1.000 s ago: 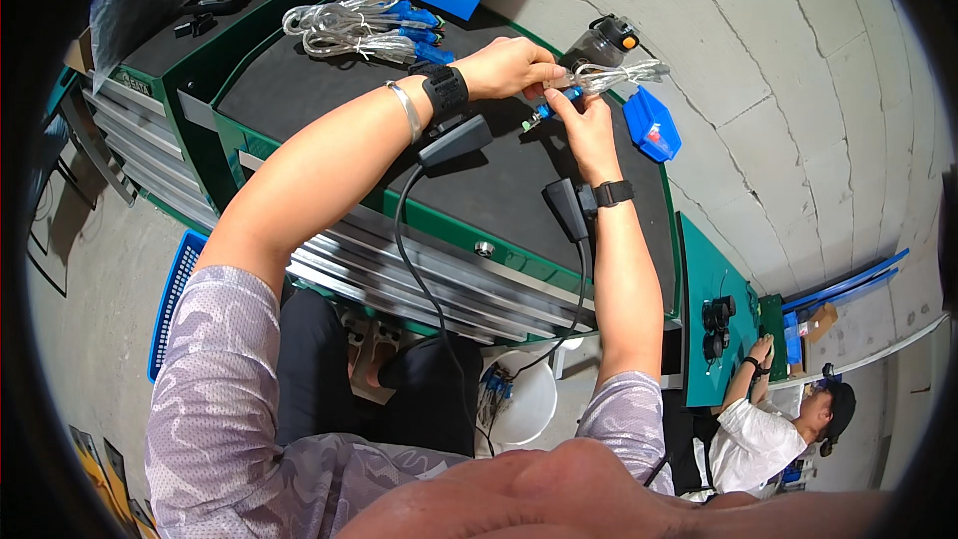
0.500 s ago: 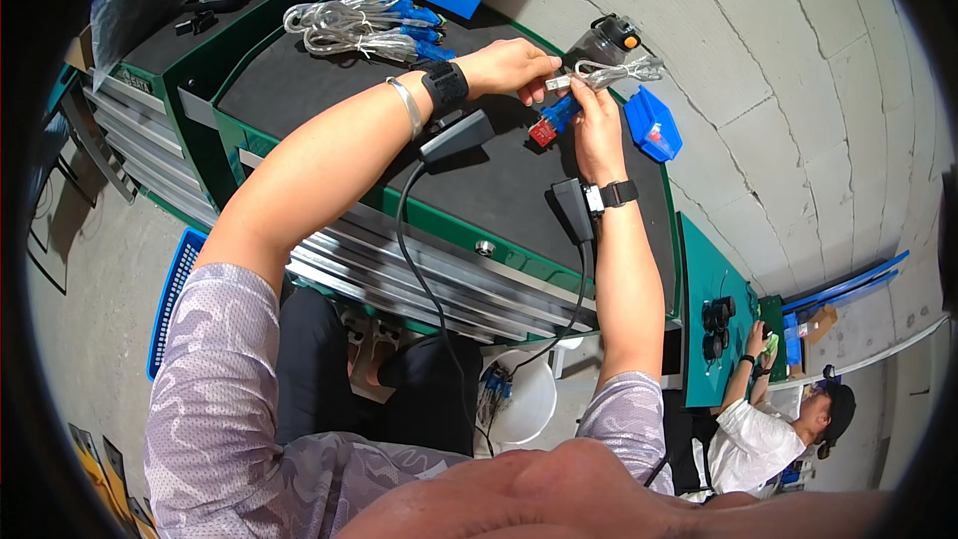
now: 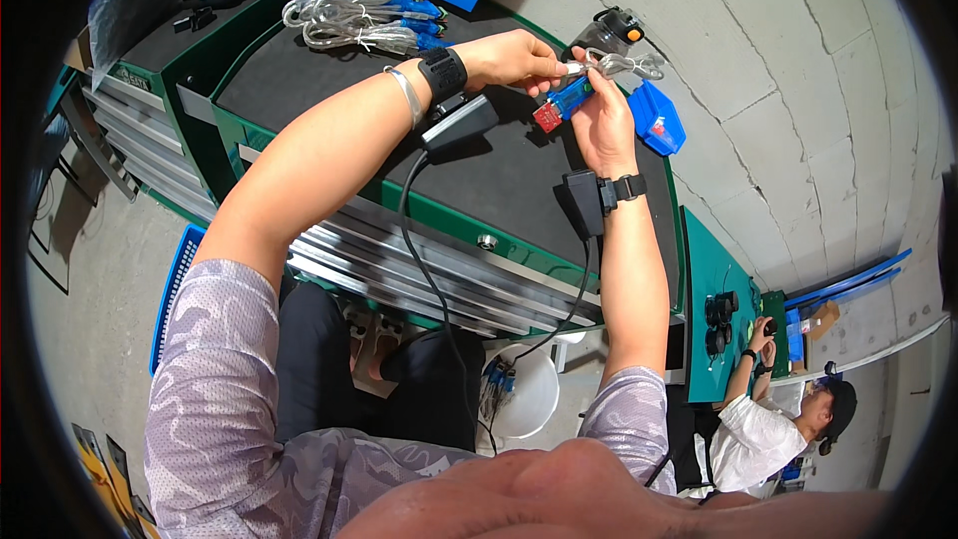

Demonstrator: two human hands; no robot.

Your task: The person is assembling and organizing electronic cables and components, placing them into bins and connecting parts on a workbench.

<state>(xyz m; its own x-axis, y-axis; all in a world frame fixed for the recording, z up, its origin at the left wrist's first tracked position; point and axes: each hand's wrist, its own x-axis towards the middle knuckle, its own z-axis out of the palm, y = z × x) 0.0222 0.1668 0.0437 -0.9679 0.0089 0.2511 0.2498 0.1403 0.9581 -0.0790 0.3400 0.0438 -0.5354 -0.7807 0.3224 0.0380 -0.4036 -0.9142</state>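
A clear USB cable is held up over the dark mat, its coiled part sticking out past my right hand. My left hand is closed, pinching the silvery plug end of that cable. The right thumb and fingers grip the cable close by. Below the plug, a blue connector with a red end piece hangs against the right fingers. Whether it is joined to the same cable is hidden by the hand.
Several bundled clear cables with blue connectors lie at the mat's far left. Beyond my right hand are a dark bottle and a blue tray. A white bucket stands below. To the right, a co-worker works at a green table.
Both hands have moved slightly to the right, the left one also up a little. The left fingers have closed around the plug, which showed more before. The co-worker's hands have shifted.
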